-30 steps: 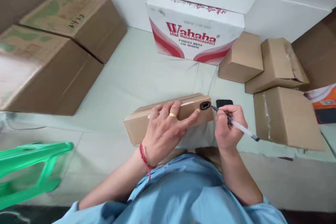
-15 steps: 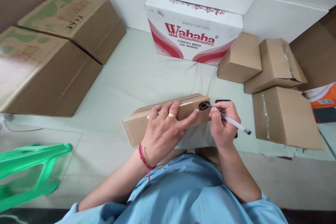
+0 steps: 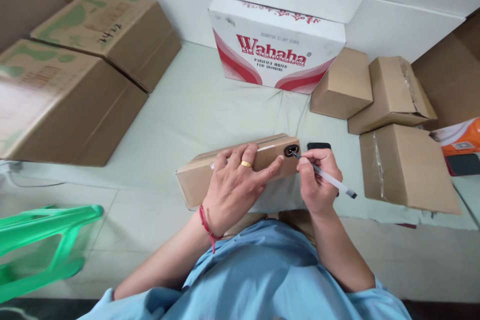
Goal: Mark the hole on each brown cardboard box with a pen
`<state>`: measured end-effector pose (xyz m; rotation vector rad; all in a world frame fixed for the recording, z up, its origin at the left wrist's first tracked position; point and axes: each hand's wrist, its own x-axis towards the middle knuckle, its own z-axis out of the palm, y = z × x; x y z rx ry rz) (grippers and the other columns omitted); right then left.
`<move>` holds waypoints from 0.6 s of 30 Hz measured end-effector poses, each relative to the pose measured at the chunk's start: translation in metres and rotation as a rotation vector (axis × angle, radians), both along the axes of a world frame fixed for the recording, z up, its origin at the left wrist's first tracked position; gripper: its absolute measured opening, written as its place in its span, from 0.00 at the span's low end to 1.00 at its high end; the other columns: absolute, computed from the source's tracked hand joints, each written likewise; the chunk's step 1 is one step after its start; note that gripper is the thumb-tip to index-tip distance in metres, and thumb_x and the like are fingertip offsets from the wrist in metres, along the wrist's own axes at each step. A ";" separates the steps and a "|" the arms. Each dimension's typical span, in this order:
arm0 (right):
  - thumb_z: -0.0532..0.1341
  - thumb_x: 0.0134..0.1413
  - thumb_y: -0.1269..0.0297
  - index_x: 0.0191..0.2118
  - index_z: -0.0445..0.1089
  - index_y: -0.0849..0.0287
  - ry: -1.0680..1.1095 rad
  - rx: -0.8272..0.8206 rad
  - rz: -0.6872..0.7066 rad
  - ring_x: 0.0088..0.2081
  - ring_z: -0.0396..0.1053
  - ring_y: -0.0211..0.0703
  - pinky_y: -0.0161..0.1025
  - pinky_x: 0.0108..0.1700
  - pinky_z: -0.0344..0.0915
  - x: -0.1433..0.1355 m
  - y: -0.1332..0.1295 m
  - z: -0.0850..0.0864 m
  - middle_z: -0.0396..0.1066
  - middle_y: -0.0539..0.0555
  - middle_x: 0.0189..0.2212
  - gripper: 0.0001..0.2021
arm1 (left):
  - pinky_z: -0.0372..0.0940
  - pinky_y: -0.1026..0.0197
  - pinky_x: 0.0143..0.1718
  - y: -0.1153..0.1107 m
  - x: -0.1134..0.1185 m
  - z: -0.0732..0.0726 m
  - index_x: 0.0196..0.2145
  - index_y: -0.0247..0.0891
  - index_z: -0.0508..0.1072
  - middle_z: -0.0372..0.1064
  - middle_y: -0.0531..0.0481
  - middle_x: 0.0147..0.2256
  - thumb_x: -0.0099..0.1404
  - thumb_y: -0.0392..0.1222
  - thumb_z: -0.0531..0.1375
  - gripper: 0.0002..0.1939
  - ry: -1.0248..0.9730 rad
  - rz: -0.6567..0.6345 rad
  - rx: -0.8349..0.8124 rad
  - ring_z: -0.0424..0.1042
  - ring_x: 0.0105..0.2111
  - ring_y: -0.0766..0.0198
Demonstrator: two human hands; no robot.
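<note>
A narrow brown cardboard box (image 3: 195, 180) lies near the front edge of the table. My left hand (image 3: 238, 180) presses on it with the fingers spread, the index finger pointing toward the box's right end. There a black ring-shaped mark (image 3: 291, 150) shows on the cardboard. My right hand (image 3: 320, 177) grips a pen (image 3: 332, 180) with a clear barrel, its tip at the lower right part of the black ring. A black phone (image 3: 318, 146) lies partly hidden behind my right hand.
Large brown boxes (image 3: 78, 105) stand at the left, a white and red Wahaha carton (image 3: 273, 52) at the back. Several small brown boxes (image 3: 408, 170) sit at the right, beside another phone (image 3: 464, 164). A green stool (image 3: 63, 240) stands at lower left.
My right hand and the pen have shifted slightly left and down, with the pen tip still at the black ring. My left hand stays on the box.
</note>
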<state>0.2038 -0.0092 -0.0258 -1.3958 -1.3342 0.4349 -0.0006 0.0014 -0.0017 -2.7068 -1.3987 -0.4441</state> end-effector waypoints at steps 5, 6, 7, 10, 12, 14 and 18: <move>0.64 0.68 0.63 0.43 0.74 0.55 -0.044 -0.027 0.019 0.26 0.71 0.37 0.34 0.30 0.68 -0.004 0.001 0.003 0.76 0.46 0.28 0.03 | 0.69 0.39 0.57 0.000 0.000 -0.001 0.70 0.60 0.72 0.70 0.33 0.61 0.66 0.37 0.73 0.38 -0.009 -0.002 0.008 0.74 0.56 0.42; 0.64 0.67 0.63 0.42 0.74 0.55 -0.052 -0.025 0.029 0.25 0.70 0.36 0.34 0.30 0.67 -0.004 0.001 0.004 0.76 0.46 0.27 0.03 | 0.69 0.39 0.56 0.000 0.000 -0.001 0.70 0.60 0.72 0.71 0.33 0.61 0.67 0.38 0.72 0.37 -0.013 -0.003 0.011 0.75 0.55 0.42; 0.64 0.67 0.64 0.41 0.74 0.55 -0.063 -0.023 0.041 0.24 0.69 0.35 0.33 0.29 0.66 -0.005 0.000 0.004 0.75 0.45 0.26 0.02 | 0.69 0.39 0.56 0.000 0.000 -0.001 0.69 0.60 0.72 0.71 0.33 0.60 0.67 0.38 0.72 0.36 -0.014 -0.003 0.012 0.75 0.55 0.42; 0.64 0.65 0.65 0.38 0.74 0.55 -0.084 -0.013 0.028 0.21 0.65 0.34 0.33 0.26 0.63 -0.001 -0.002 0.005 0.72 0.44 0.23 0.03 | 0.69 0.39 0.55 0.000 0.000 0.000 0.69 0.60 0.72 0.71 0.34 0.60 0.67 0.38 0.72 0.37 -0.013 -0.001 0.009 0.75 0.55 0.42; 0.64 0.65 0.63 0.38 0.75 0.56 -0.065 0.015 -0.089 0.23 0.68 0.36 0.34 0.28 0.65 0.009 -0.003 0.005 0.72 0.45 0.24 0.04 | 0.69 0.40 0.55 0.001 -0.001 -0.001 0.69 0.60 0.72 0.71 0.34 0.61 0.66 0.37 0.72 0.37 -0.015 -0.003 0.013 0.75 0.54 0.42; 0.66 0.65 0.59 0.41 0.76 0.57 -0.033 0.040 -0.270 0.26 0.72 0.39 0.36 0.31 0.69 0.029 -0.006 0.006 0.75 0.48 0.27 0.07 | 0.69 0.40 0.55 0.001 -0.001 -0.001 0.68 0.59 0.73 0.71 0.34 0.61 0.66 0.36 0.71 0.36 -0.022 -0.014 0.023 0.75 0.54 0.42; 0.69 0.60 0.50 0.44 0.78 0.58 0.024 -0.189 -0.424 0.22 0.66 0.38 0.37 0.25 0.62 0.101 -0.020 0.010 0.73 0.49 0.26 0.17 | 0.67 0.38 0.58 0.003 -0.003 -0.002 0.68 0.58 0.72 0.71 0.35 0.62 0.67 0.35 0.69 0.35 -0.031 -0.023 0.016 0.75 0.55 0.43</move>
